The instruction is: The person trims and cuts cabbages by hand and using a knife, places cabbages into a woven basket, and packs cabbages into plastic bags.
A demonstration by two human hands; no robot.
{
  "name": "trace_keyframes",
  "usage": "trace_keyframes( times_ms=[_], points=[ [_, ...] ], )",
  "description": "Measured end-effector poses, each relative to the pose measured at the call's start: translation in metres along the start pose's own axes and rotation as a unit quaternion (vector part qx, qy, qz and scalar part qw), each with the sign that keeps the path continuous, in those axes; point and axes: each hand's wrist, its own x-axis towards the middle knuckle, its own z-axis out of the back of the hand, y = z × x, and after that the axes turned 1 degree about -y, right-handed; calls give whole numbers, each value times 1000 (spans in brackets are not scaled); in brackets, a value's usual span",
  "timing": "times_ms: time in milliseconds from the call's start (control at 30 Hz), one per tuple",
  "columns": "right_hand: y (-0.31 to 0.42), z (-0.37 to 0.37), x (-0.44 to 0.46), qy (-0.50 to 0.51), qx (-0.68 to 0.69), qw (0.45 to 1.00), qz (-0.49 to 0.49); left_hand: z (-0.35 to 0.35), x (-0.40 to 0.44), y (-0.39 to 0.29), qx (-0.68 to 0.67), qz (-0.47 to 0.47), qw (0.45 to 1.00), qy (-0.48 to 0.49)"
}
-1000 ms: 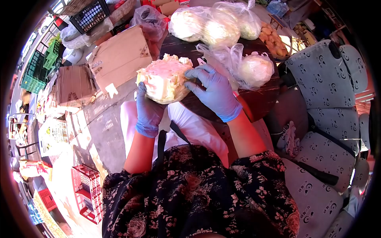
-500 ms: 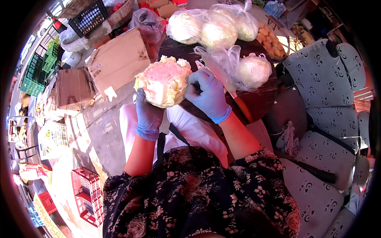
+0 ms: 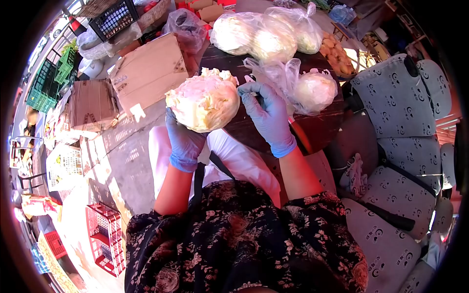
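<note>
My left hand [image 3: 184, 139], in a blue glove, supports a pale cauliflower [image 3: 204, 101] from below and the left side. The cauliflower has a ragged, ruffled top and yellowish sides, and it is held above my lap. Just right of it is my gloved right hand [image 3: 267, 115], its fingers curled in a pinch near the cauliflower's edge. Whatever may be between those fingers is too small to make out. Behind the right hand, a similar pale head [image 3: 316, 92] sits in a clear plastic bag [image 3: 273, 73] on the dark round table [image 3: 322, 128].
Several bagged pale heads [image 3: 273, 41] stand at the table's far side. A flattened cardboard box [image 3: 146, 73] lies to the left, with a red crate [image 3: 105, 239] lower down. Grey patterned seat cushions [image 3: 395, 97] line the right. Behind the table is a basket of tan produce [image 3: 337, 53].
The cauliflower has been tilted, so more of its side shows. My right hand has shifted slightly right and its fingers have uncurled somewhat, drawing away from the cauliflower.
</note>
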Motion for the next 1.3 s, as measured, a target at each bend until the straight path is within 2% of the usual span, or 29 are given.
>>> trace_keyframes(
  times_ms=[133,233,333,433,533,633,667,700,733,767,800,900,933,1033,1067,1133,1200,1300],
  points=[
    [15,-1,4,16,-187,966,177,12,1,1,62,-33,997,-25],
    [12,3,4,103,-264,940,192,21,1,-1,118,-42,992,-25],
    [14,9,4,163,-384,878,233,24,-2,-6,174,-36,984,-20],
    [8,5,1,132,-430,848,279,27,-2,-7,179,-24,983,-34],
    [-4,5,3,80,-347,888,291,27,3,-3,142,-6,990,-23],
    [-16,1,-3,-42,-136,984,108,15,2,3,83,7,996,-16],
    [-34,-5,-6,-74,44,996,0,11,1,6,70,1,997,-19],
    [-29,-3,-5,-64,195,977,-51,9,-1,7,57,-4,998,-25],
    [-19,3,-4,-53,340,933,-102,6,-2,7,56,-2,998,-28],
    [-15,10,-4,-41,475,866,-151,4,-1,6,54,1,998,-30],
    [-17,14,-2,-3,544,831,-116,3,0,6,53,2,998,-32],
    [-7,19,-8,-18,466,873,-146,7,5,5,55,-28,998,-21],
    [-12,24,-9,24,401,899,-176,10,5,3,70,-44,996,-23],
    [-7,16,-12,75,378,891,-240,16,3,1,108,-75,991,-25],
    [-5,13,-14,111,427,874,-205,15,2,0,119,-80,989,-21],
    [2,3,-14,89,316,928,-178,16,0,-2,145,-97,984,-23],
    [19,-11,-15,65,217,959,-170,18,0,-2,176,-121,976,-33],
    [20,-30,-19,46,-49,997,-49,27,6,-1,190,-159,968,-41]
  ],
)
